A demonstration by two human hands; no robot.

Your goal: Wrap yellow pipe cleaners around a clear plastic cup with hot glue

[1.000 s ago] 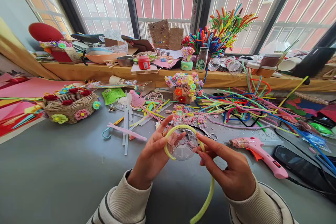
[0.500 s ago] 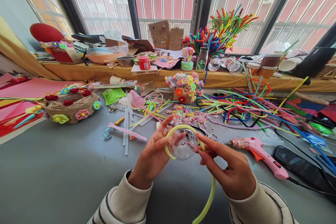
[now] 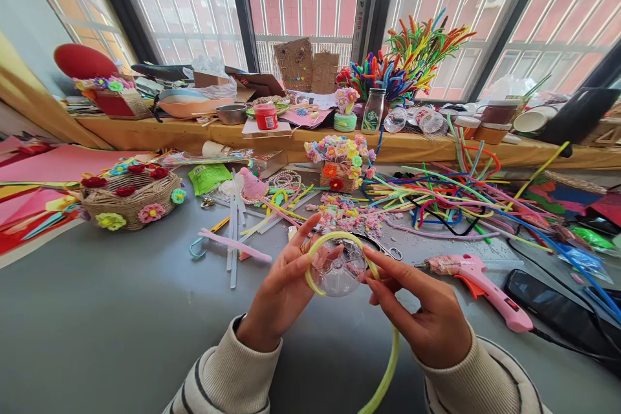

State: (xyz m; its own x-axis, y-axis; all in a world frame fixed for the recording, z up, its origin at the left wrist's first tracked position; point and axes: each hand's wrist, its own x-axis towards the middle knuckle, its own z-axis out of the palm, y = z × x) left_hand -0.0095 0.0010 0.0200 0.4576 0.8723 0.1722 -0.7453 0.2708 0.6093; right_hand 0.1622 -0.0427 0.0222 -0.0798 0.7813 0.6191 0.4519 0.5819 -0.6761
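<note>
My left hand (image 3: 282, 288) grips a clear round plastic piece (image 3: 339, 279), like a bottle's base, with ridges meeting at its centre. A pale yellow chenille stem (image 3: 389, 362) curves around the upper and left rim of that piece. Left thumb and fingers press the stem to the rim at the left. At the right edge, my right hand (image 3: 429, 307) pinches the same stem between thumb and fingers. The stem's free length hangs below the right hand and leaves the frame at the bottom. Scissors (image 3: 392, 251) lie partly hidden behind the hands.
A pink glue gun (image 3: 490, 284) rests on the right beside a black phone (image 3: 548, 304). Left stands a twine basket (image 3: 138, 197) with flowers. Loose chenille stems (image 3: 451, 197), clear glue sticks (image 3: 233, 246) and a flower pot (image 3: 337, 174) spread across the table's back.
The hanging end of the yellow chenille stem has swung slightly to the right. Both hands and the plastic piece stay almost in the same place.
</note>
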